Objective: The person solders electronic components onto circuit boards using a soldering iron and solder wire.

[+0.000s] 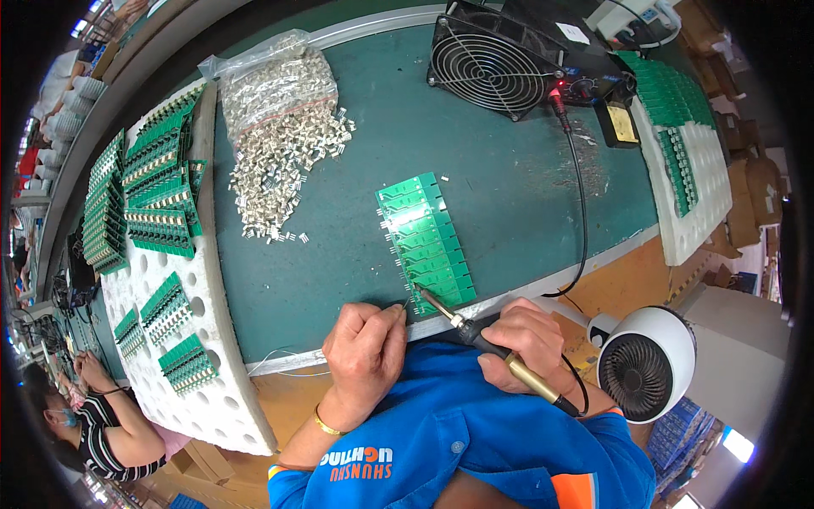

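Note:
My right hand (530, 341) is wrapped round a soldering iron (500, 352) with a dark and brass-coloured handle. Its tip meets the lower left edge of a green circuit board panel (428, 246) lying on the bench. Small white connectors line the panel's left edge. Close to the panel's near left corner, my left hand (366, 348) is closed in a pinch; what its fingers hold, if anything, is too small to make out. A thin pale wire (288, 360) lies by the bench edge beside that hand.
Loose connectors (271, 178) spill from a clear plastic bag (280, 81). White foam trays with boards flank the bench: the left tray (242, 373) and right tray (704, 191). Beyond stand a black fan (492, 68) and yellow sponge (623, 125). A white fan (649, 365) is nearby; a co-worker (119, 424) sits left.

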`<state>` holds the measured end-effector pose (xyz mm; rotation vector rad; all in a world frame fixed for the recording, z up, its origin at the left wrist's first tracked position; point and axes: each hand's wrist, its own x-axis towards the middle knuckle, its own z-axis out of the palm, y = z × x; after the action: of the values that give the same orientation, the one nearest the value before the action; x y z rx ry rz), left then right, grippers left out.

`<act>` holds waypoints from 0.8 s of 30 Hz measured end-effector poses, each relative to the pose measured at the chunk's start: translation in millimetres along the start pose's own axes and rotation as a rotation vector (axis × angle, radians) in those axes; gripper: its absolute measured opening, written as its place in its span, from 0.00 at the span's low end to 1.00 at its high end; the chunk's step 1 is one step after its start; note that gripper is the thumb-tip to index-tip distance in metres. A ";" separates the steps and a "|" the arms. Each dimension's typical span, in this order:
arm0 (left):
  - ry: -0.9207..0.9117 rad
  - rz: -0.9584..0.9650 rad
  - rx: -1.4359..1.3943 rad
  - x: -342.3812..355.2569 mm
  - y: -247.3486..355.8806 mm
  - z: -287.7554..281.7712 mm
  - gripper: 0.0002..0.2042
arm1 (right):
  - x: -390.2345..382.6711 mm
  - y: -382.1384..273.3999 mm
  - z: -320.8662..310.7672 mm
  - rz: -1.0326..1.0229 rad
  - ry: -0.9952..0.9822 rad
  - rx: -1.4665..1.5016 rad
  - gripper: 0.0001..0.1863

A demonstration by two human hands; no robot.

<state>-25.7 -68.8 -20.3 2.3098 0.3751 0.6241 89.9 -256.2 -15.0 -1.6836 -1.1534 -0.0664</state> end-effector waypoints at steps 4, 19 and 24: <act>-0.004 -0.001 -0.018 1.0 0.1 -0.1 0.07 | -3.0 -2.6 1.3 -0.020 -0.005 -0.040 0.17; 0.010 -0.002 -0.040 1.0 -5.2 1.1 0.07 | -6.8 -7.9 3.7 -0.017 -0.012 -0.082 0.19; 0.006 -0.004 -0.056 2.5 -4.6 0.4 0.07 | -7.6 -10.7 4.4 -0.015 -0.023 -0.093 0.19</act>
<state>-23.8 -64.7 -22.9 2.2539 0.3606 0.6314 76.2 -257.9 -13.6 -1.7614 -1.1961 -0.1113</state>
